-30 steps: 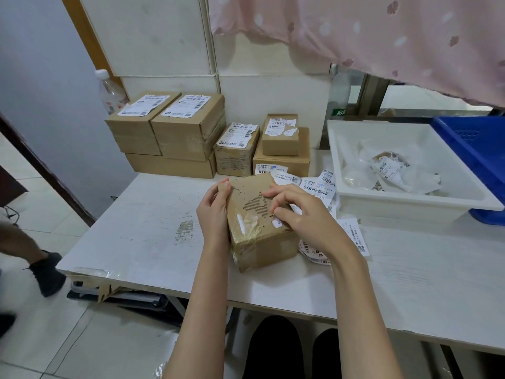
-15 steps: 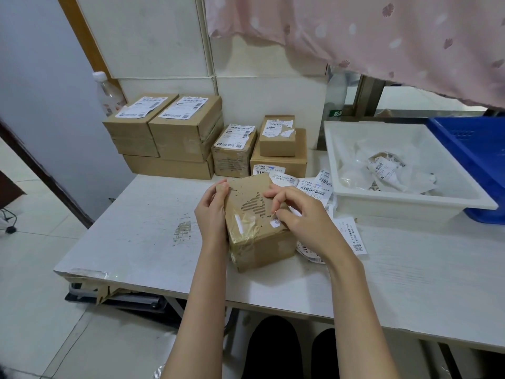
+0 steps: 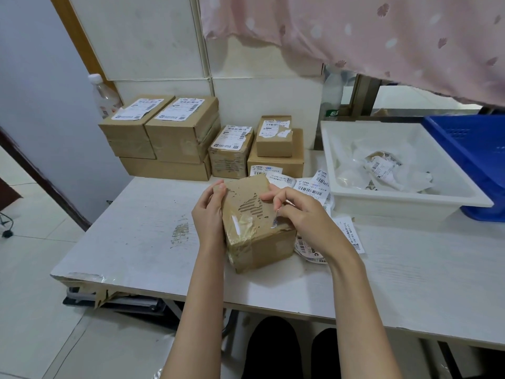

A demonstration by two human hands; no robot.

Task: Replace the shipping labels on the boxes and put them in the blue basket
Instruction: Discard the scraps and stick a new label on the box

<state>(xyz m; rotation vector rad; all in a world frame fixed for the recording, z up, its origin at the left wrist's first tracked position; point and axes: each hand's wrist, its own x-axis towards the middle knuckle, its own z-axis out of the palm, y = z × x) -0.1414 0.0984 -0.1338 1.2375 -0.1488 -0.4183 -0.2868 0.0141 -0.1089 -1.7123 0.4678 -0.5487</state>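
Observation:
A taped brown cardboard box [image 3: 254, 231] stands on the white table [image 3: 136, 242] in front of me, its top torn where a label was stripped. My left hand [image 3: 209, 214] grips the box's left side. My right hand [image 3: 297, 212] pinches a small scrap of label [image 3: 276, 218] at the box's right top edge. Loose shipping labels [image 3: 314, 187] lie behind and to the right of the box. The blue basket [image 3: 470, 149] sits at the far right, partly out of view.
Several labelled cardboard boxes [image 3: 175, 135] are stacked against the back wall. A white tray [image 3: 404, 201] holding crumpled label waste stands right of centre. A plastic bottle [image 3: 102, 95] stands behind the boxes. A pink curtain [image 3: 382, 31] hangs above.
My right hand's fingers have shifted slightly along the box's right edge, lifting a label scrap. The person's foot at the left has gone from view. The box stays put.

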